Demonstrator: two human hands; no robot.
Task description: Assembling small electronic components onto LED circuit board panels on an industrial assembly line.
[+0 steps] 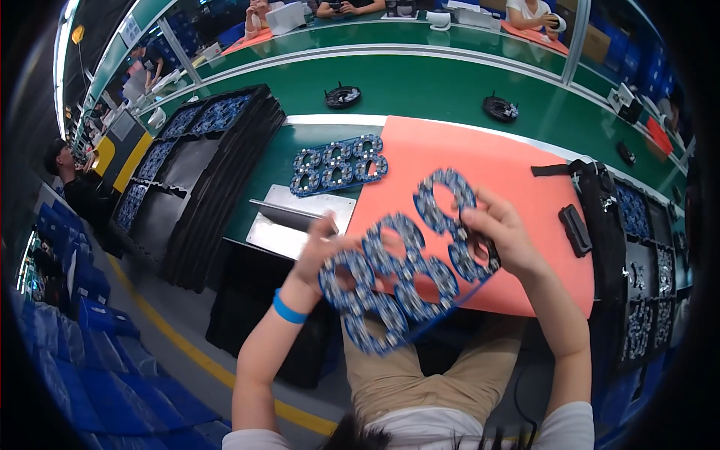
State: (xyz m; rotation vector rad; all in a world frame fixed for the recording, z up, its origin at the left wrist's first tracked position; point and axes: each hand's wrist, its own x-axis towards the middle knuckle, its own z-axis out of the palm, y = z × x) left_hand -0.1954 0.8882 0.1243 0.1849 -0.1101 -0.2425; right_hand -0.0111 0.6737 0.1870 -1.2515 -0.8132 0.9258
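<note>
A blue circuit board panel (409, 262) made of several joined rings is held tilted above the near edge of the salmon mat (457, 142). My right hand (501, 231) grips its right end, thumb on top near two rings that sit at an angle to the others. Whether those two are still joined to the rest, I cannot tell. At the panel's upper left edge is my left hand (319, 247), wearing a blue wristband; some of its fingers are hidden behind the panel. Just beyond this hand stands a silver metal plate with an upright blade (289, 216). Another ring panel (339, 163) lies behind it.
Stacked black trays (191, 180) holding blue boards stand at left; more trays (641, 259) are at right. A black block (575, 231) lies on the mat. Round black parts (343, 96) sit on the green conveyor (420, 82). People work across it.
</note>
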